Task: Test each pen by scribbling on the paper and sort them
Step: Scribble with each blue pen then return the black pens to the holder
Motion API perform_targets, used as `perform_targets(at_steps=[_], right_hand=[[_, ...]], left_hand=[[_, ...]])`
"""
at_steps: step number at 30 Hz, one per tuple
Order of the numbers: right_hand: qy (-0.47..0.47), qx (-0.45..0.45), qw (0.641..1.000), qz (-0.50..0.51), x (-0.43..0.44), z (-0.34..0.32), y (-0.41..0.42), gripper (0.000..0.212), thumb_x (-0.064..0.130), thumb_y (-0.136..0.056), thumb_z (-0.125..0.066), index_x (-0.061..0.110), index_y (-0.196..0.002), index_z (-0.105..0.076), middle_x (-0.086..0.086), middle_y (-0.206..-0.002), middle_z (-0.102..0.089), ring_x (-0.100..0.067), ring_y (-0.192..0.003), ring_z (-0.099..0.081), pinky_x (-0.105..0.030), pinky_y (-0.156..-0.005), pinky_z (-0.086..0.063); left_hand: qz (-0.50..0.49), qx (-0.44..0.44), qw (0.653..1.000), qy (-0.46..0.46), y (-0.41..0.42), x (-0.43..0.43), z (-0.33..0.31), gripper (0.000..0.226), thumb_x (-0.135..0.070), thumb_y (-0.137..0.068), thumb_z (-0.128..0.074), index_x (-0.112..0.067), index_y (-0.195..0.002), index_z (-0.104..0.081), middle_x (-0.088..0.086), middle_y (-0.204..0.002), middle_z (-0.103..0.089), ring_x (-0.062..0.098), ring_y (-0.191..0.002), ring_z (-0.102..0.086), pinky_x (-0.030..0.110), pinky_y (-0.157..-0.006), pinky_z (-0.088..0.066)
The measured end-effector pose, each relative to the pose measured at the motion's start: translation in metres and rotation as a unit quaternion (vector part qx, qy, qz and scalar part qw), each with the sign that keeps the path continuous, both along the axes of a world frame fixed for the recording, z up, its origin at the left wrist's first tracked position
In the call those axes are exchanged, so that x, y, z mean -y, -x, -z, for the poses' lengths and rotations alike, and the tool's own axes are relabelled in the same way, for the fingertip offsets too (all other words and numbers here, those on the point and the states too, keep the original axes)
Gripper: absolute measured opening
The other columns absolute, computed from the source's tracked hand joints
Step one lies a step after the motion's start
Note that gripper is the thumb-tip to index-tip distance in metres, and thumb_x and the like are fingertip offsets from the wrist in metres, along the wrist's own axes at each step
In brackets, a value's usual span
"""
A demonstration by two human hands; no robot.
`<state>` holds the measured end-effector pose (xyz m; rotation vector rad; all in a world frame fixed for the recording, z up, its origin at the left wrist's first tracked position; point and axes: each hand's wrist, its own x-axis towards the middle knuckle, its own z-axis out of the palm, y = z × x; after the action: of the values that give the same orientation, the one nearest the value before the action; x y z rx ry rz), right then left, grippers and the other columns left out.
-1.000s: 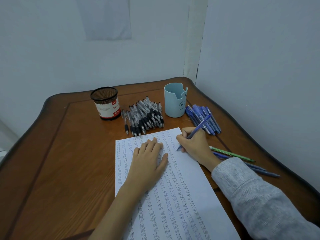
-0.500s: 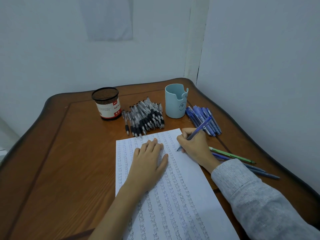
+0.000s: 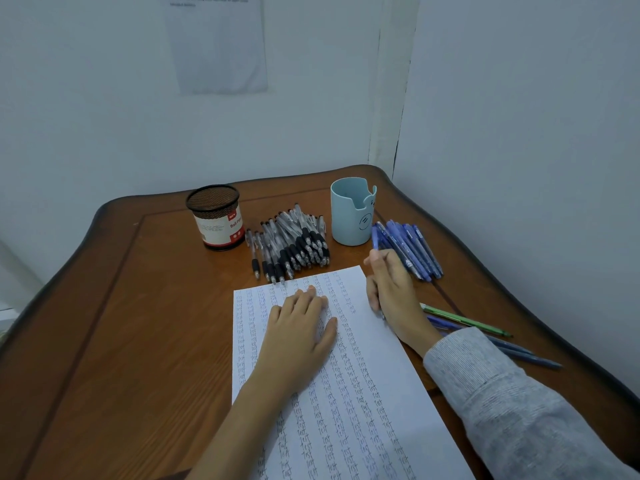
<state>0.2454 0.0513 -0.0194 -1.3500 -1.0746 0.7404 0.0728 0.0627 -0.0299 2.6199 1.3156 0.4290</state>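
left hand (image 3: 301,327): flat on the paper (image 3: 367,403), palm down, fingers straight
right hand (image 3: 391,292): curled round a blue pen (image 3: 375,239), tip down by the paper's right edge, can't tell if it touches
paper: covered in rows of little scribbles
black pens (image 3: 294,244): big pile between the mesh cup (image 3: 216,216) and the light blue cup (image 3: 351,213)
blue pens (image 3: 415,247): bunch just right of the light blue cup
green pen (image 3: 464,320): lying on the desk (image 3: 121,323) right of the paper, a couple of dark blue pens (image 3: 512,351) beside it
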Motion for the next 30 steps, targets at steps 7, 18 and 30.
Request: perform_targets(at_steps=[7, 18, 30], right_hand=[[0.023, 0.029, 0.999, -0.021, -0.002, 0.002, -0.001, 0.024, 0.025, -0.101, -0.045, 0.022, -0.123, -0.052, 0.001, -0.050, -0.053, -0.009, -0.045, -0.046, -0.023, -0.052, -0.042], [-0.002, 0.060, 0.998, -0.027, 0.002, 0.001, 0.003, 0.020, 0.035, -0.100, -0.041, 0.023, -0.101, -0.056, 0.001, -0.054, -0.043, -0.005, -0.043, -0.036, -0.023, -0.043, -0.030], [0.022, 0.111, 0.990, 0.080, -0.005, -0.027, -0.024, 0.040, 0.005, -0.098, -0.047, 0.011, -0.137, -0.048, -0.007, -0.080, -0.060, -0.006, -0.056, -0.053, -0.009, -0.047, -0.043]], left_hand=[[0.004, -0.016, 1.000, -0.001, 0.001, -0.001, 0.002, 0.061, -0.057, -0.093, -0.013, -0.027, -0.140, -0.037, -0.011, -0.152, -0.028, 0.008, -0.138, -0.021, 0.027, -0.108, -0.017], [0.000, -0.011, 1.000, 0.005, 0.001, -0.001, 0.003, 0.047, -0.047, -0.101, -0.024, -0.027, -0.142, -0.035, -0.012, -0.153, -0.024, 0.007, -0.139, -0.019, 0.025, -0.109, -0.014], [-0.004, 0.007, 0.998, 0.066, 0.002, -0.001, -0.003, 0.057, -0.056, -0.097, -0.027, -0.029, -0.146, -0.032, -0.013, -0.157, -0.019, 0.007, -0.143, -0.013, 0.031, -0.116, -0.010]])
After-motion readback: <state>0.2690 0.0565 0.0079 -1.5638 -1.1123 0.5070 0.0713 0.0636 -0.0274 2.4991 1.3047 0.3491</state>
